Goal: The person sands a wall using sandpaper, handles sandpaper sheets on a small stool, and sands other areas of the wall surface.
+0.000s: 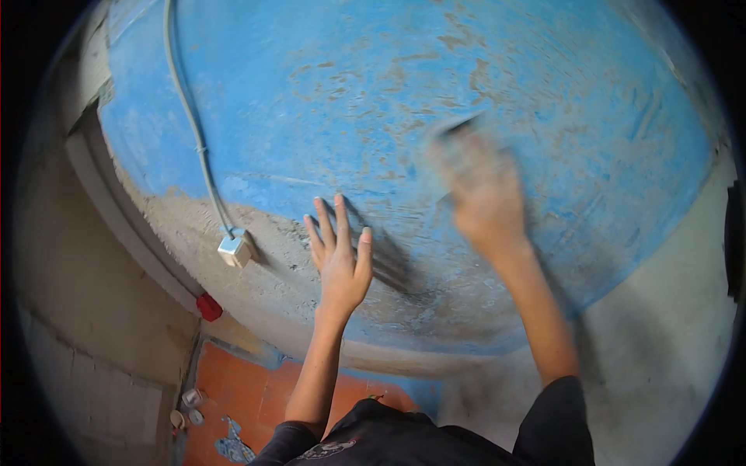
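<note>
My left hand [340, 260] rests against the wall with its fingers spread and nothing in it, near the lower edge of the blue paint. To the right and higher up, my right hand [482, 186] is blurred by motion. It holds a flat, dark-edged object [461, 126] against the wall; the blur hides what exactly this is. The blue wall [256, 101] is scuffed, with grey-brown patches showing through around my right hand.
A grey cable [194, 124] runs down the wall at the left to a white socket box [235, 248]. Lower left are a red object [208, 307], an orange floor [249, 388], small containers [193, 398] and a crumpled blue-white item [233, 444].
</note>
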Available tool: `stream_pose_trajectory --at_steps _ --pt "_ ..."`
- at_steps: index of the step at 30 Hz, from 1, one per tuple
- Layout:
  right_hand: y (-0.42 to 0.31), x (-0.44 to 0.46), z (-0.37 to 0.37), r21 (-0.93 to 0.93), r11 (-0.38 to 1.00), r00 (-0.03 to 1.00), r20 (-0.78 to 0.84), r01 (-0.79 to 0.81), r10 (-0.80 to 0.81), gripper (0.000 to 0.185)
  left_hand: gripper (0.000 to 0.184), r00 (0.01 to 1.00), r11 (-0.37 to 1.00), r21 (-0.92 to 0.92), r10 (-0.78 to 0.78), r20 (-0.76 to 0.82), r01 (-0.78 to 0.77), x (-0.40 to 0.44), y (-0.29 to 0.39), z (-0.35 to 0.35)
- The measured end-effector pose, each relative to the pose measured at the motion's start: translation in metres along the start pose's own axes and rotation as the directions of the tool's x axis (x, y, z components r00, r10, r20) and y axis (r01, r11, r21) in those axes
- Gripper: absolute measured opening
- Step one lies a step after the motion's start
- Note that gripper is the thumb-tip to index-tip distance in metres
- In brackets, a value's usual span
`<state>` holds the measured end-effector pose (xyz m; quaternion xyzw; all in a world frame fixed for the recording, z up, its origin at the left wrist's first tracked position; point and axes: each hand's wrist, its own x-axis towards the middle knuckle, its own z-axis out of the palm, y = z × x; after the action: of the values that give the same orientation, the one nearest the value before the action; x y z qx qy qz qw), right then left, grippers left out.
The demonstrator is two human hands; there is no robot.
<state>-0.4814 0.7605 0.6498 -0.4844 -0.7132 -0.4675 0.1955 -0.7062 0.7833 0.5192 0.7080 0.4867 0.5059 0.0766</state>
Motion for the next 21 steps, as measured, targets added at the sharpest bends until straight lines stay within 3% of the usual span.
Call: stream_pose_trajectory --at_steps 1,4,6,8,11,12,15,16,18,19,21 --pt "0.015 0.002 -0.009 -0.181 0.97 0.982 -0.125 -0.162 0.141 0.048 0.066 1.0 1.0 -0.02 -0.008 0.007 0.009 0.0 0.003 0.0" --pt "0.04 -0.013 -0.003 0.008 0.848 0.779 -0.39 -0.531 0.491 0.047 0.071 0.998 0.997 -0.076 -0.023 0.056 0.027 0.001 0.015 0.002" --pt "0.004 -0.047 0.021 -0.037 0.934 0.928 -0.13 -0.355 0.348 0.057 0.071 0.999 0.994 -0.106 -0.016 0.05 0.022 0.002 0.026 0.006" --pt "-0.028 -0.089 0.045 0.163 0.984 0.993 0.083 0.072 -0.087 0.061 0.072 0.999 0.992 -0.125 0.007 0.034 -0.003 0.002 0.032 0.013" --pt "0.009 -0.098 0.022 0.07 0.982 0.985 -0.007 -0.173 0.174 0.058 0.072 0.997 0.996 -0.087 0.028 0.077 -0.021 0.001 0.044 0.017" --pt "0.033 -0.1 0.031 0.0 0.956 0.931 -0.227 -0.293 0.286 0.067 0.072 0.994 0.996 -0.084 0.049 0.093 -0.041 -0.001 0.047 0.018" --pt "0.049 -0.098 0.023 0.092 0.756 0.692 -0.342 -0.648 0.635 0.085 0.072 0.994 0.993 -0.107 0.059 0.097 -0.049 -0.003 0.063 0.027" --pt "0.037 -0.097 0.028 0.14 0.779 0.711 -0.335 -0.612 0.619 0.078 0.073 0.992 0.989 -0.129 0.081 0.1 -0.067 -0.004 0.069 0.031" --pt "0.009 -0.135 0.038 0.159 0.924 0.935 -0.009 -0.348 0.353 0.066 0.074 0.987 0.98 -0.169 0.126 0.104 -0.108 -0.006 0.08 0.038" --pt "0.004 -0.144 0.037 0.206 0.957 0.973 0.149 -0.204 0.175 0.061 0.074 0.983 0.979 -0.157 0.148 0.105 -0.13 -0.007 0.084 0.043" --pt "0.036 -0.16 0.028 0.112 0.953 0.958 0.087 -0.281 0.273 0.057 0.074 0.975 0.975 -0.134 0.192 0.115 -0.177 -0.01 0.093 0.052"
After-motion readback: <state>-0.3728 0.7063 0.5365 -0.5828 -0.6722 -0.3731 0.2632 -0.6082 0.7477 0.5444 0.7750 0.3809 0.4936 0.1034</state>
